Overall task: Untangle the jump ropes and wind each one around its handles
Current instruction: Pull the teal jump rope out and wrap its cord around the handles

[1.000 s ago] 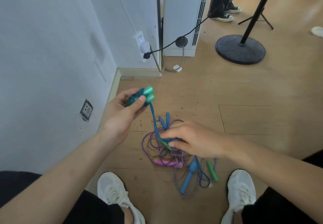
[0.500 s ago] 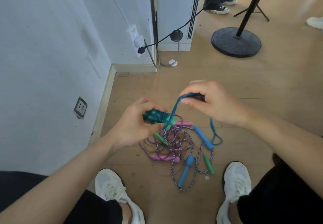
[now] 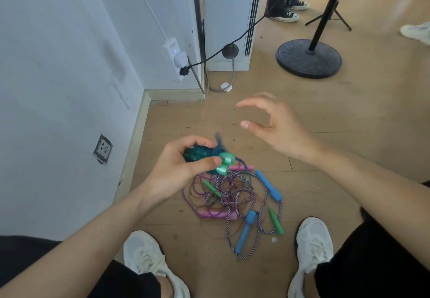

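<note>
My left hand (image 3: 176,170) grips a pair of teal-green handles (image 3: 209,158) with blue rope wound around them; a short blurred blue rope end sticks up beside my fingers. My right hand (image 3: 274,125) hovers above and to the right, fingers spread and holding nothing. Below on the wooden floor lies a tangled pile of jump ropes (image 3: 235,195): pink handles (image 3: 218,215) with purple cord, blue handles (image 3: 268,185) with a striped cord, and thin green handles (image 3: 275,221).
A white wall and baseboard run along the left, with a socket (image 3: 103,149) low down and a power strip (image 3: 176,58) with cables. A black stand base (image 3: 308,58) sits at the back right. My white shoes (image 3: 313,244) flank the pile. Another person's feet stand far back.
My right hand has let go of the blue rope and opened, moving up and to the right. The rope's last length now lies around the handles in my left hand.
</note>
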